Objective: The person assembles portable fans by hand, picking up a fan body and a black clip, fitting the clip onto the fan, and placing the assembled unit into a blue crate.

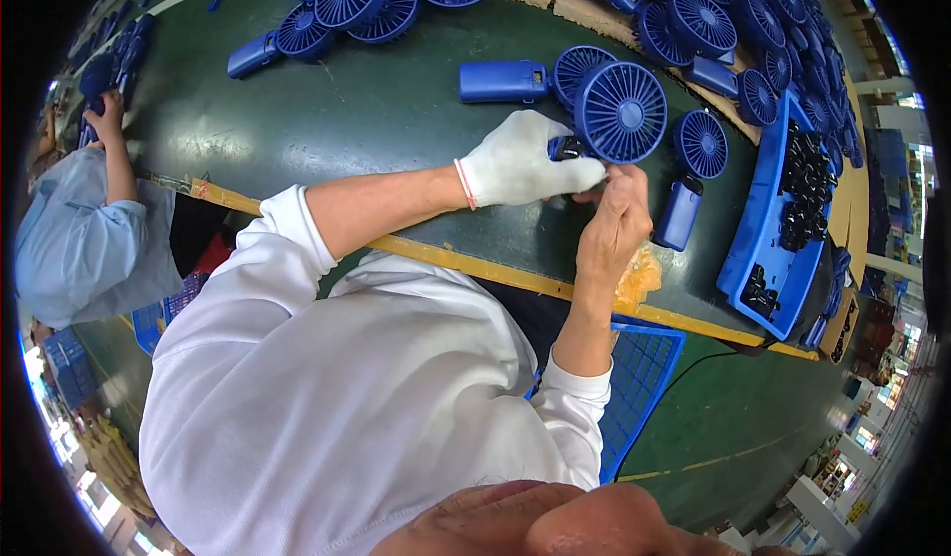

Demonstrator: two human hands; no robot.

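Observation:
In a white glove, my left hand (525, 163) is closed around a blue handheld fan (621, 112), whose round grille faces up. A black part of it shows between the glove's fingers. My bare right hand (616, 217) has its fingers pinched together just below the grille, by the left fingertips. Whatever sits in that pinch is hidden or too small to name. Just beyond lies another blue fan (502, 81) with its grille partly behind the held one. To the right lies a fan (701, 144) with a black joint and a blue handle.
A blue tray (738, 259) of small black parts (804, 184) stands at the right. Piled blue fans (701, 23) cover the far side of the green table (357, 110). A blue crate (639, 388) stands below the yellow edge. Another person (84, 224) works at the left.

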